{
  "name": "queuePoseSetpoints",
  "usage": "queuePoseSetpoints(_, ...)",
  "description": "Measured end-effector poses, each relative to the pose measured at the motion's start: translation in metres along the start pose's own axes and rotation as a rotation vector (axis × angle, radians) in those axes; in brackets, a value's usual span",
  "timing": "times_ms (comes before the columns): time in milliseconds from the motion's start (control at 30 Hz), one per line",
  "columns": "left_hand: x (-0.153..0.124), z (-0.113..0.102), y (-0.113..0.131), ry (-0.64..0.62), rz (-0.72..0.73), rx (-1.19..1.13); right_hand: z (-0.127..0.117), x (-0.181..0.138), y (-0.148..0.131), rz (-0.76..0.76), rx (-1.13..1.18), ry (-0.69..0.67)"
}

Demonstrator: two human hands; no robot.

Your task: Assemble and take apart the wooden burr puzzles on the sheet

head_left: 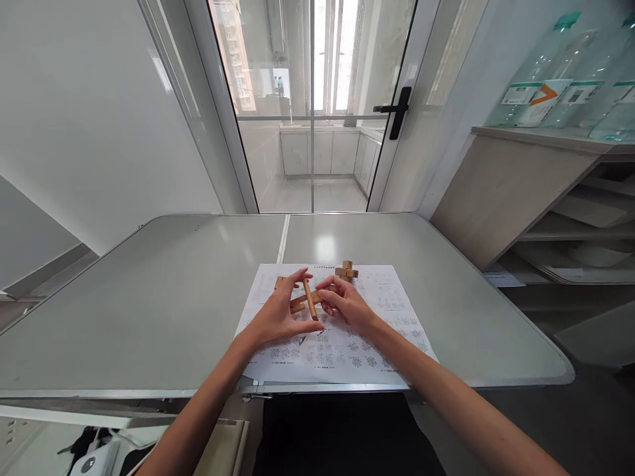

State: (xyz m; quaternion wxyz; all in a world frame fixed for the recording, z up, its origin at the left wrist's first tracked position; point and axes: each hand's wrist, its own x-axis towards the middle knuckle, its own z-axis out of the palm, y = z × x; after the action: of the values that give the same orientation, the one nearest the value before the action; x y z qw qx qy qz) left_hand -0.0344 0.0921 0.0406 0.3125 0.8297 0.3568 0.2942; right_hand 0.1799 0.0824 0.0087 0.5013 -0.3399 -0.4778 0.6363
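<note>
A slim wooden stick (311, 301) stands between the thumb and index finger of my left hand (278, 312), which seem to grip it at its two ends. Behind it, a notched wooden puzzle piece (299, 303) crosses the stick. My right hand (346, 301) pinches the right end of that crossing piece between thumb and fingers. Whether stick and piece are joined cannot be made out. Both hands are just above a printed sheet (397, 297) with rows of small line drawings. Another wooden piece (279, 282) is partly hidden behind my left hand.
An assembled wooden block puzzle (346, 270) rests at the sheet's far edge, past my right hand. Under the sheet is a grey table (149, 311) with a seam. Beyond it is a glass door (342, 152). Clear plastic bottles (546, 79) top a shelf unit (536, 185) at right.
</note>
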Motion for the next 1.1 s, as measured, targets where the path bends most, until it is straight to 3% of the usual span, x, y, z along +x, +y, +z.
queuePoseSetpoints(200, 0.0, 0.007, 0.002, 0.032, -0.016, -0.063, 0.001, 0.0, 0.001, -0.009, -0.003, -0.012)
queuePoseSetpoints(433, -0.005, -0.005, 0.007, 0.093, -0.008, 0.016, 0.0, 0.001, -0.003, -0.038, -0.022, 0.051)
queuePoseSetpoints(800, -0.012, -0.019, 0.013, 0.047, -0.006, 0.077, 0.004, -0.003, -0.004, -0.021, -0.027, 0.029)
queuePoseSetpoints(967, -0.025, -0.03, 0.001, 0.124, -0.024, 0.112, -0.014, -0.008, -0.015, -0.073, 0.014, 0.209)
queuePoseSetpoints(1100, -0.039, -0.041, -0.014, 0.148, -0.137, 0.146, -0.015, -0.015, -0.029, -0.07, -0.184, 0.114)
